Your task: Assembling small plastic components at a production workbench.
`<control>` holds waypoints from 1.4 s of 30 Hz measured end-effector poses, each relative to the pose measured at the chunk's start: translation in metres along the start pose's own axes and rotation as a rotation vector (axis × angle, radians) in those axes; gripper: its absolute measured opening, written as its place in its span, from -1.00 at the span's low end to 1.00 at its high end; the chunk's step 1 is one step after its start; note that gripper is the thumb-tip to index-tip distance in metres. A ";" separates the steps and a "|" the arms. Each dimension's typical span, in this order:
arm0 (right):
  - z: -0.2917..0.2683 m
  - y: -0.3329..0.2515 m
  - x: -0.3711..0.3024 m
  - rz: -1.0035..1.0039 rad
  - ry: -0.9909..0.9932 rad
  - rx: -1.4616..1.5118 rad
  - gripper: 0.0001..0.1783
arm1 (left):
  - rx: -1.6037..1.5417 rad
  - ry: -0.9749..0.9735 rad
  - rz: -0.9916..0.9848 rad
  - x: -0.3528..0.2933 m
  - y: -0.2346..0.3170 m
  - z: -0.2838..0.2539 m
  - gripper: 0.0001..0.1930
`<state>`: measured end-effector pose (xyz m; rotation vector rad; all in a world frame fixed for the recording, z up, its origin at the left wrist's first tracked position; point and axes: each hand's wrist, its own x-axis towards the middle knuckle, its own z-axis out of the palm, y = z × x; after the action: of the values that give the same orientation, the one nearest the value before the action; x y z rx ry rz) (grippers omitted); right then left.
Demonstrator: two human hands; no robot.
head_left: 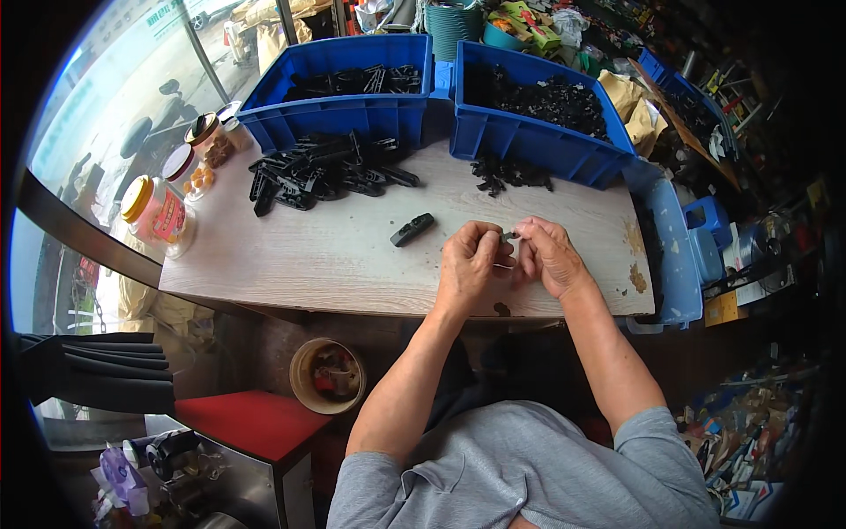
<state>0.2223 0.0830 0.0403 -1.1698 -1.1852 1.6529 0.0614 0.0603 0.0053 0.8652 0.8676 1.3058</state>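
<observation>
My left hand (470, 264) and my right hand (553, 256) are close together over the front part of the table. Both are closed in a pinch on a small dark plastic piece (507, 236) between the fingertips; its exact shape is too small to tell. One long black plastic part (412, 230) lies alone on the wood, left of my left hand. Farther back at the left is a heap of similar long black parts (317, 174). Small black plastic pieces (504, 175) are scattered beyond my hands, in front of the right bin.
Along the back stand a blue bin (335, 119) of long black parts and another blue bin (538, 138) of small ones. Lidded jars (163, 219) line the table's (264, 256) left edge. A bucket (304, 379) is on the floor below; a light-blue tub (677, 273) is at the right.
</observation>
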 end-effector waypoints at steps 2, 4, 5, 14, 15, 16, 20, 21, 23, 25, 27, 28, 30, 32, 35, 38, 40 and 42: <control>0.001 0.002 -0.001 -0.016 0.004 0.003 -0.77 | -0.117 0.024 -0.065 0.000 0.002 -0.003 -0.80; 0.002 0.005 -0.003 -0.032 0.014 0.005 -0.78 | -0.127 0.018 -0.080 0.001 0.003 -0.003 -0.81; 0.004 0.008 -0.002 -0.062 0.025 -0.008 -0.79 | -0.136 0.014 -0.094 0.001 0.003 -0.003 -0.81; 0.003 0.015 -0.003 -0.127 0.028 -0.015 -0.81 | 0.318 0.119 0.140 -0.013 0.005 -0.011 -0.77; 0.001 0.017 -0.004 -0.121 0.010 0.025 -0.85 | 0.631 0.226 0.261 -0.018 0.013 -0.015 -0.75; 0.001 0.017 -0.005 -0.118 0.010 0.028 -0.85 | 0.869 0.313 0.325 -0.021 0.027 -0.023 -0.71; 0.008 0.012 -0.006 -0.114 0.030 0.047 -0.86 | 1.279 0.504 0.420 -0.013 0.031 -0.065 -0.62; 0.009 0.012 -0.006 -0.101 0.063 0.052 -0.86 | 1.373 0.491 0.425 -0.014 0.033 -0.067 -0.62; 0.010 0.013 -0.004 -0.104 0.062 0.062 -0.86 | 1.470 0.478 0.430 -0.016 0.036 -0.067 -0.63; 0.009 0.014 -0.004 -0.106 0.069 0.070 -0.86 | 1.504 0.411 0.352 -0.024 0.038 -0.059 -0.67; 0.011 0.013 -0.004 -0.107 0.085 0.064 -0.87 | 1.503 0.375 0.425 -0.025 0.033 -0.061 -0.68; 0.012 0.012 -0.005 -0.108 0.084 0.064 -0.87 | 1.499 0.340 0.499 -0.026 0.031 -0.062 -0.68; 0.013 0.012 -0.005 -0.097 0.101 0.040 -0.87 | 1.492 0.330 0.526 -0.028 0.030 -0.062 -0.68; 0.013 0.012 -0.004 -0.095 0.107 0.043 -0.86 | 1.484 0.319 0.555 -0.027 0.029 -0.062 -0.66; 0.015 0.013 -0.006 -0.090 0.111 0.066 -0.86 | 1.465 0.370 0.583 -0.028 0.029 -0.063 -0.64; 0.017 0.015 -0.006 -0.096 0.099 0.111 -0.86 | 1.449 0.416 0.689 -0.027 0.026 -0.063 -0.66; 0.018 0.017 -0.006 -0.104 0.088 0.136 -0.86 | 1.222 0.313 0.672 -0.028 0.022 -0.062 -0.72; 0.022 0.021 -0.005 -0.143 0.041 0.223 -0.87 | 0.850 0.253 0.502 -0.031 0.013 -0.051 -0.76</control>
<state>0.2013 0.0669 0.0245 -0.9534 -1.0063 1.5993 0.0080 0.0321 -0.0036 1.6836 1.5204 1.4991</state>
